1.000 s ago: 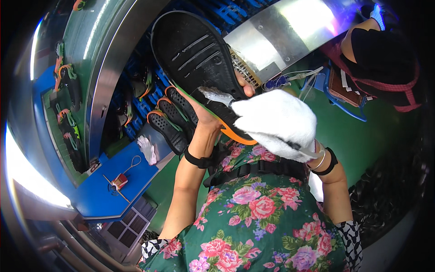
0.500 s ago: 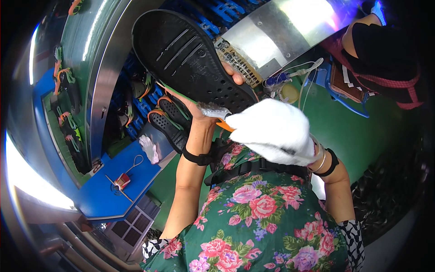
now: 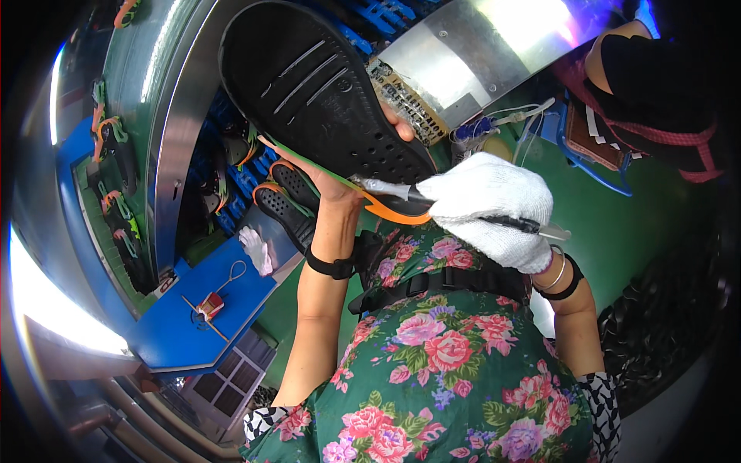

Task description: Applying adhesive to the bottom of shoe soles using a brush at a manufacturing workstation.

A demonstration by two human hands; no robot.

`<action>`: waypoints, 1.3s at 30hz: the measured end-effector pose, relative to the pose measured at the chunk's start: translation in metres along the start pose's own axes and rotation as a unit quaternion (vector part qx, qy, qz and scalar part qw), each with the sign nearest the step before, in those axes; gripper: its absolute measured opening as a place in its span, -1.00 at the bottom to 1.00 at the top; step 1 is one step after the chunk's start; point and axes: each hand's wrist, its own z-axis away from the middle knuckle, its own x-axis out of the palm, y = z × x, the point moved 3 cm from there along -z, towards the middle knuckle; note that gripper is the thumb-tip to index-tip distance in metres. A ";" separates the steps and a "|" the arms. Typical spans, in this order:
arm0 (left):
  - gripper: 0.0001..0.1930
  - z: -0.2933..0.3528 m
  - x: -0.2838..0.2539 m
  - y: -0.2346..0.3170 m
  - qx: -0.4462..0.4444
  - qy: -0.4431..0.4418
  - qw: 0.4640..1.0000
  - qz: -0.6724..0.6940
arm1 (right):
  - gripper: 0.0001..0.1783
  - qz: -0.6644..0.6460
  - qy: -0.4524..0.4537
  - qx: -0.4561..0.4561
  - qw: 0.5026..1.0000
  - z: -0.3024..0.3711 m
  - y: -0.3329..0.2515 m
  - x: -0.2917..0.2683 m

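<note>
A large black shoe sole (image 3: 309, 92), with grooves at its wide end and small holes toward its narrower end, is tilted up in front of me. Green and orange trim (image 3: 394, 214) runs along its lower edge. My bare left hand (image 3: 333, 185) is closed round the sole, its fingertips showing at the far edge. My right hand (image 3: 498, 204), in a white knitted glove, grips a slim tool (image 3: 386, 188) with a pale grey tapering end and a black handle. That end lies at the trimmed edge beside my left palm; its exact kind is unclear.
Two more black soles (image 3: 289, 204) with orange and green trim sit left of my forearm. A blue table (image 3: 177, 332) holds a crumpled white glove (image 3: 256, 251) and a small red item (image 3: 208, 306). Blue racks and a metal panel (image 3: 440, 58) stand ahead; another person's arm (image 3: 610, 62) is far right.
The sole has shifted slightly up and left. My gloved hand has moved right and turned, uncovering more of the tool and the orange trim.
</note>
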 end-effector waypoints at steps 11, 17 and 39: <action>0.21 -0.003 0.004 0.003 0.013 -0.006 1.000 0.002 | -0.79 -0.005 -0.012 0.030 0.999 0.005 0.001 -0.001; 0.24 -0.004 0.000 0.006 0.012 0.028 0.999 -0.035 | -0.79 -0.052 0.002 0.053 0.997 0.008 0.008 -0.002; 0.11 -0.019 0.014 0.015 0.078 0.004 0.994 -0.072 | -0.85 -0.040 0.008 0.059 0.997 0.007 0.008 -0.009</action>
